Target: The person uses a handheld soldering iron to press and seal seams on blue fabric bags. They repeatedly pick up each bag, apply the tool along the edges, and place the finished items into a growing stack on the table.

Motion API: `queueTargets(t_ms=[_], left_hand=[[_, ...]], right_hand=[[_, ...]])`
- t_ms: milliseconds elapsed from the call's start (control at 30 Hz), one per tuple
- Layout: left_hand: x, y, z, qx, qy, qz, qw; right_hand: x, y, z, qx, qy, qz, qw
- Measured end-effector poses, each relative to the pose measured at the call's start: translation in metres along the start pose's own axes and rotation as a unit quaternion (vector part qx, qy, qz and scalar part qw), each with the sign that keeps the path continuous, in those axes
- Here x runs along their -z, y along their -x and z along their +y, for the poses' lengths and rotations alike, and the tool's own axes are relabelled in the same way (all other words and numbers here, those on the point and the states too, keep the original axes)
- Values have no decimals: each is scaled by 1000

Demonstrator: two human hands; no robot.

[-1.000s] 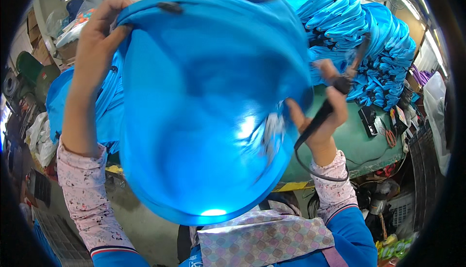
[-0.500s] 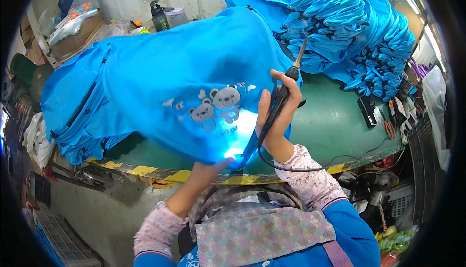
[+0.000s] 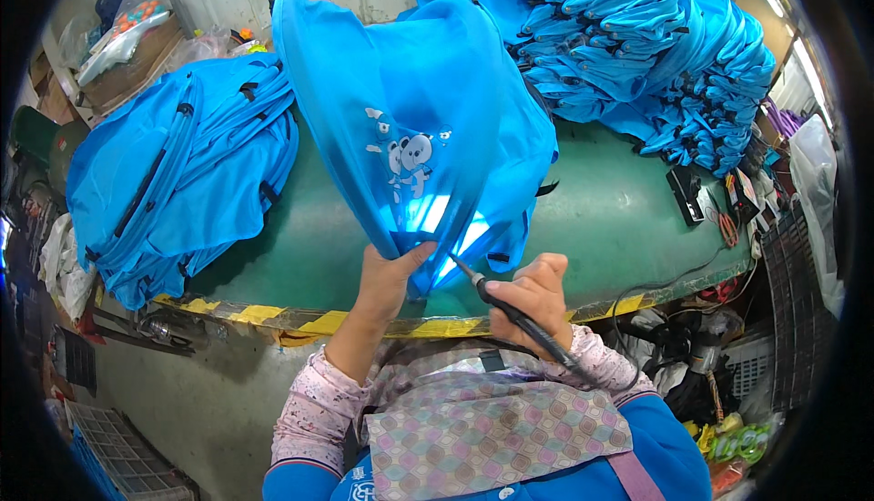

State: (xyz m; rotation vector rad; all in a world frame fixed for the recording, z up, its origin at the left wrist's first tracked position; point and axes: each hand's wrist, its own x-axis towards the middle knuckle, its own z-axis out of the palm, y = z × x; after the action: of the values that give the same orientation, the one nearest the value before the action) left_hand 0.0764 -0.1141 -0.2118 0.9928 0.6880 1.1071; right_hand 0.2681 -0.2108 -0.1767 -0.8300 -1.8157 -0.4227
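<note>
My left hand (image 3: 390,275) grips the near edge of a bright blue fabric piece (image 3: 410,119) printed with small cartoon bears, which stands up from the green table (image 3: 601,219). My right hand (image 3: 533,296) holds a thin black corded tool (image 3: 510,314) like a pen, its tip pointing at the fabric's lower edge beside my left thumb. Light shines through the fabric just above the tool tip.
A flat stack of the same blue pieces (image 3: 182,173) lies at the left. A large heap of folded blue pieces (image 3: 655,55) fills the back right. Small tools and scissors (image 3: 719,219) sit at the right table edge. Yellow-black tape (image 3: 364,323) marks the front edge.
The fabric came down from in front of my face, lay flat on the table, and now stands up again. My left hand moved from its top edge to its near edge.
</note>
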Motion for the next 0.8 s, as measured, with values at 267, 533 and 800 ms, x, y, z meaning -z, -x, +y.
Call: queueTargets(t_ms=[267, 533, 800], left_hand=[[-3, 5, -3, 13, 9, 33, 999], [-11, 9, -9, -22, 6, 51, 998], [-17, 11, -13, -92, -34, 107, 989]], right_hand=[[-16, 7, 3, 66, 58, 2, 996], [-16, -16, 5, -29, 15, 9, 999], [-37, -19, 39, 17, 47, 69, 996]])
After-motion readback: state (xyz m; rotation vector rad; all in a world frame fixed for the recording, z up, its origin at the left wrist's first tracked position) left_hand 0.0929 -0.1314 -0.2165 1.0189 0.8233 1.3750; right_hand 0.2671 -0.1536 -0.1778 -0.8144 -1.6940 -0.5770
